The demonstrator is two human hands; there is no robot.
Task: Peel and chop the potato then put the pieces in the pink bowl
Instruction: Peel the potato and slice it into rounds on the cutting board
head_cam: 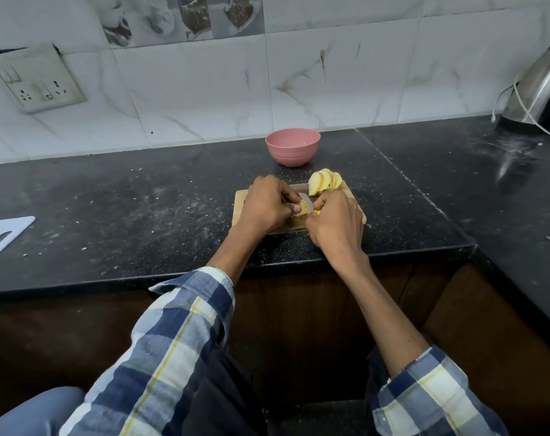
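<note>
Hands (336, 223) cutting potato (302, 209), pale slices (325, 181) fanned

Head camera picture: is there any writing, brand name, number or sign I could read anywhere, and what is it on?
None can be read.
Wall tiles: printed pictures of cups and food only, no words.
Switch and socket plate: no legible marking.
Kettle: no label visible.
Pink bowl, knife blade, cutting board: plain, no text.

A steel kettle (541, 89) with a white cord (526, 108) stands at the black tabletop's (141, 196) far right. A switch-and-socket plate (36, 78) sits on the marbled wall tiles (346, 73); a white board (3, 236) lies left.
</note>
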